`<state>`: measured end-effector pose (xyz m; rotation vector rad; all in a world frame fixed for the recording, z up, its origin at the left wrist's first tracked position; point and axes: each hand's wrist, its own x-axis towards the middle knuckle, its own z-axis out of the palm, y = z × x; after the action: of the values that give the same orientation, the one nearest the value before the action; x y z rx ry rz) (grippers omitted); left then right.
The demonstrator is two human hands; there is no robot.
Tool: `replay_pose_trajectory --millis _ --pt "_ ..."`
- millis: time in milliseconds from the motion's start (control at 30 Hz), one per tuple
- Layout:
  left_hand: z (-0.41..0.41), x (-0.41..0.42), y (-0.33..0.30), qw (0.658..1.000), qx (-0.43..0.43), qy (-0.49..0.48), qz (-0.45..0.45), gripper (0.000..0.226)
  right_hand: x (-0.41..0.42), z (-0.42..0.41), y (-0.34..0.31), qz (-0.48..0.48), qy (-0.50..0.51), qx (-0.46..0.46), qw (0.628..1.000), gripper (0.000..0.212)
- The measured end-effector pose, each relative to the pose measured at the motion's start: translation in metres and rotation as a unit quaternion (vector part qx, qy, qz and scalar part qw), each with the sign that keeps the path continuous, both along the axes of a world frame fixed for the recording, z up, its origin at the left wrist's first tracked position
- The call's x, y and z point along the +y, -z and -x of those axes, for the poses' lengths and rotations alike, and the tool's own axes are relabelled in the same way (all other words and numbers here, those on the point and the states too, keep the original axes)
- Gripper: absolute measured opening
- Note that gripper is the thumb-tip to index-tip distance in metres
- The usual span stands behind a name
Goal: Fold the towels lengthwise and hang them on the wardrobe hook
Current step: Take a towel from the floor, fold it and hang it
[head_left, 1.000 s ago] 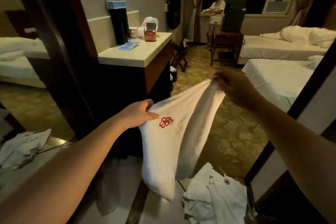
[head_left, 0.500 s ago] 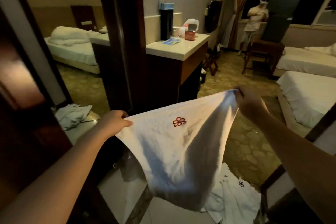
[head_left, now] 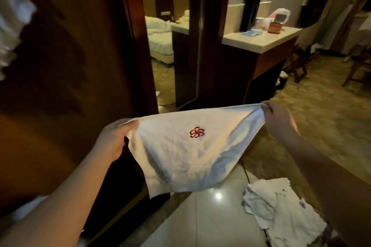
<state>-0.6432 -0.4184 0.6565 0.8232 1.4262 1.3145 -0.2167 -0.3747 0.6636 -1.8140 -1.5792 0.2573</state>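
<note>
I hold a white towel (head_left: 180, 152) stretched out in the air between my two hands, in front of the dark wooden wardrobe (head_left: 66, 70). My left hand (head_left: 114, 142) grips its left corner, thumb on top and fingers curled beneath the cloth. My right hand (head_left: 278, 120) pinches the opposite corner, bunching the fabric into tight pleats. The top edge runs fairly taut, slightly higher at my right; the rest sags in a soft, wrinkled belly. A small red flower-like emblem (head_left: 197, 132) is stitched near the middle. Below to the right, more white towels (head_left: 281, 214) lie crumpled on the glossy tiled floor (head_left: 200, 222).
</note>
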Motion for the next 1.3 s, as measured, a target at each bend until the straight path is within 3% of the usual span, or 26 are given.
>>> replay_pose_trajectory --millis 133,333,500,600,700,833,967,1100,1200,1300 --pt "0.045 -0.049 -0.008 1.000 -0.018 -0.016 0.020 0.012 -0.015 0.050 -0.006 0.009 -0.033 0.020 0.999 0.033" --pt "0.118 -0.133 -0.011 0.996 -0.048 -0.053 0.058 0.024 -0.045 0.135 -0.008 0.036 -0.060 0.022 0.997 0.036" --pt "0.159 -0.205 -0.015 0.974 -0.158 -0.146 0.069 0.014 -0.086 0.214 -0.009 0.068 -0.104 0.057 0.991 0.021" --pt "0.172 -0.244 -0.021 0.966 -0.177 -0.179 0.056 0.012 -0.122 0.257 -0.008 0.125 -0.173 0.058 0.975 0.023" --pt "0.178 -0.281 -0.027 0.961 -0.172 -0.216 0.025 0.010 -0.167 0.297 -0.010 0.185 -0.237 0.128 0.945 0.021" --pt "0.178 -0.330 -0.034 0.965 -0.131 -0.226 -0.022 0.019 -0.235 0.349 -0.016 0.233 -0.297 0.238 0.895 0.025" --pt "0.172 -0.374 -0.042 0.976 -0.070 -0.194 -0.064 0.026 -0.306 0.398 -0.030 0.205 -0.356 0.344 0.844 0.038" --pt "0.167 -0.407 -0.049 0.981 0.018 -0.170 -0.089 0.026 -0.356 0.429 -0.054 0.144 -0.452 0.263 0.840 0.029" --pt "0.165 -0.427 -0.058 0.978 0.104 -0.165 -0.072 0.018 -0.375 0.444 -0.068 0.122 -0.534 0.209 0.810 0.034" --pt "0.166 -0.441 -0.067 0.972 0.100 -0.193 -0.089 0.013 -0.385 0.454 -0.071 0.103 -0.574 0.165 0.795 0.039"
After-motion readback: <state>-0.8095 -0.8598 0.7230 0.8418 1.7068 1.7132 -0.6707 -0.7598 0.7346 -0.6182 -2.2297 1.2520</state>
